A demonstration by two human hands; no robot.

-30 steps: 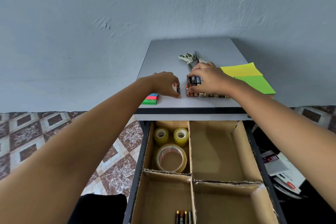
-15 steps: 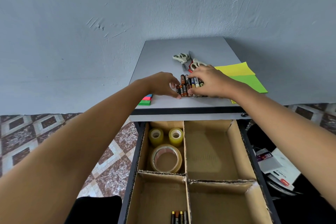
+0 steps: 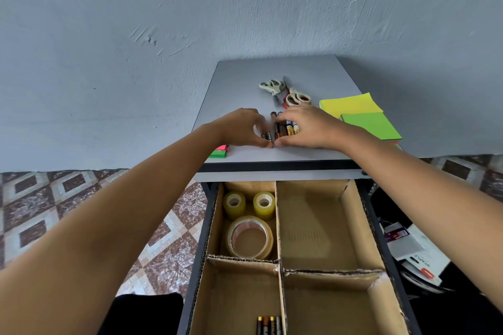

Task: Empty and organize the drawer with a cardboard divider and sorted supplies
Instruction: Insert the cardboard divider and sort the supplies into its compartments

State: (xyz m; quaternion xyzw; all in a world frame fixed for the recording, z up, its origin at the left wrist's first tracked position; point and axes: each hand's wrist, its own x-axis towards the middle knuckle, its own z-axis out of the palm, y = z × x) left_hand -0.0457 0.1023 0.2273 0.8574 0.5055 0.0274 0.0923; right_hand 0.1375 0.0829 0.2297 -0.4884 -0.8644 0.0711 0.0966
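Observation:
A bunch of batteries (image 3: 281,128) lies on the grey desk top (image 3: 245,81). My left hand (image 3: 241,128) and my right hand (image 3: 310,128) curl round the bunch from both sides, thumbs nearly meeting in front. Below, the open drawer holds a cardboard divider (image 3: 277,226) with four compartments. The far left one has two small yellow tape rolls (image 3: 249,204) and a big clear tape roll (image 3: 250,238). Several batteries (image 3: 269,325) lie in the near left compartment. Both right compartments show bare cardboard.
Two pairs of scissors (image 3: 284,91) lie behind my hands. Yellow and green sticky note pads (image 3: 359,114) sit at the desk's right. Small coloured sticky tabs (image 3: 219,152) peek out under my left wrist. Papers and a box (image 3: 419,255) lie on the floor at right.
My hands have closed in towards each other, gathering the batteries into a tighter bunch. The camera view has shifted slightly.

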